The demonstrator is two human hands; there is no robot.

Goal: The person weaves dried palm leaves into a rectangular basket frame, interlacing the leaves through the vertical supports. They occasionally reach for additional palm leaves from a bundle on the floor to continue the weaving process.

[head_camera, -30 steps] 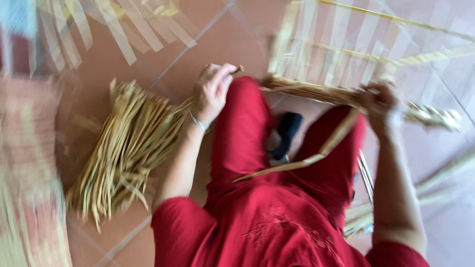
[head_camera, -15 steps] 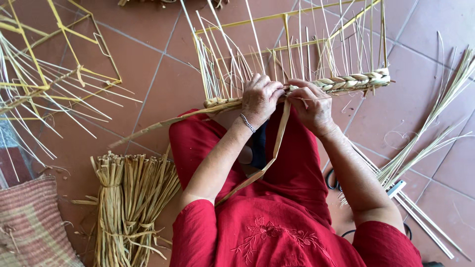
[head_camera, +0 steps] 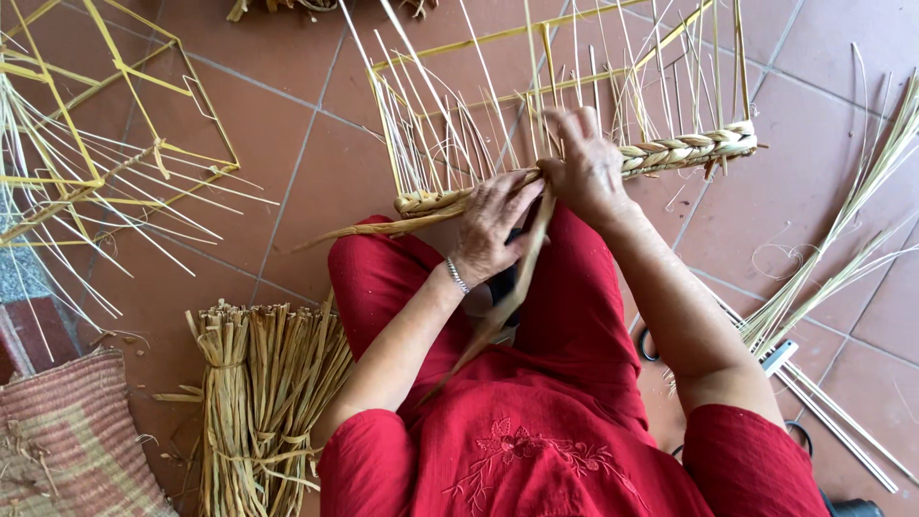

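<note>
A yellow wire basket frame (head_camera: 459, 43) stands on the tiled floor before my knees, its near rim wrapped in a plaited straw band (head_camera: 684, 151). My left hand (head_camera: 490, 225) pinches a long flat straw strand (head_camera: 507, 297) that trails down over my red trousers. My right hand (head_camera: 586, 165) grips the plait at the rim, fingers among the upright white stakes (head_camera: 450, 124). The two hands almost touch at the middle of the rim.
A bundle of dried straw (head_camera: 263, 402) lies at my left knee, a woven mat (head_camera: 67, 440) beyond it. Another yellow frame (head_camera: 115, 124) stands far left. Loose straw stalks (head_camera: 842, 258), white rods (head_camera: 842, 421) and scissors (head_camera: 651, 345) lie to my right.
The view swung from the straw bundle up to the frame and steadied. My left hand came from the floor to the rim; both hands now work the plait, the right shifted slightly up.
</note>
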